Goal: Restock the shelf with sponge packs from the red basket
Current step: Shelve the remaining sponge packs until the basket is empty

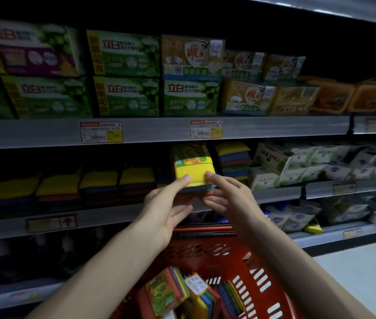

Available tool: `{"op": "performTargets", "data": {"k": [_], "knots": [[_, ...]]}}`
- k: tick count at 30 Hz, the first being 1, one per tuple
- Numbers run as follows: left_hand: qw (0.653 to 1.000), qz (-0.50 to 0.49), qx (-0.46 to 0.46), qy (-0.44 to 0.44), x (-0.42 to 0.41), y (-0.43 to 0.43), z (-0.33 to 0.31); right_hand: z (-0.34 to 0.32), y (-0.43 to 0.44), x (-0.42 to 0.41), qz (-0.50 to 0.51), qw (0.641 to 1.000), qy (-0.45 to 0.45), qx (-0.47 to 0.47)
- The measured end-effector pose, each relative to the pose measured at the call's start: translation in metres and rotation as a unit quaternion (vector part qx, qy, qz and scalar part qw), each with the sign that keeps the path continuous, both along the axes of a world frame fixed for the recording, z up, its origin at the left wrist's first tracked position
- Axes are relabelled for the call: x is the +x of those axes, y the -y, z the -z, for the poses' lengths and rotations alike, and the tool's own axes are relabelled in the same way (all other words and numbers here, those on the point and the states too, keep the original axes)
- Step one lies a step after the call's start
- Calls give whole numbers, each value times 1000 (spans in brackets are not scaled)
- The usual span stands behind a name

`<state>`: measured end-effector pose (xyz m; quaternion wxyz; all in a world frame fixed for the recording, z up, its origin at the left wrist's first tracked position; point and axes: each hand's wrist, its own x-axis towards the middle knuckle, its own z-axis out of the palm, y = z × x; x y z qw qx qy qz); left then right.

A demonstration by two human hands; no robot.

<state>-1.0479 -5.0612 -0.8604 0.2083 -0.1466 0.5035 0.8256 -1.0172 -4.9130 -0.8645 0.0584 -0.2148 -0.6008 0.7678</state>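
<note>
A shop aisle: long metal shelves (159,130) carry price tags (101,131), stacked soap boxes (125,54), sponge packs (136,178), and a red basket (258,272) below.

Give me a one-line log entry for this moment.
step: sliding sponge pack onto shelf | left hand: holds pack | right hand: holds pack | red basket: more packs inside

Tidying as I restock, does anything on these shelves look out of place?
Yes. A yellow pack lies tilted at the front edge of the lower right shelf, among white pouches; it matches nothing beside it.
</note>
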Motion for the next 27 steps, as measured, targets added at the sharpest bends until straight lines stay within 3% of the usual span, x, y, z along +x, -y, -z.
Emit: {"op": "performTargets", "data": {"k": [13, 21, 27], "knots": [[998, -60, 26, 13, -30, -34, -1, 7, -21, -22, -14, 1000, 13, -13], [998, -67, 0, 13, -39, -50, -4, 18, -49, -28, 128, 990, 53, -19], [996, -87, -5, 20, -42, -58, -5, 25, -67, -40, 161, 985, 53, -37]]}}
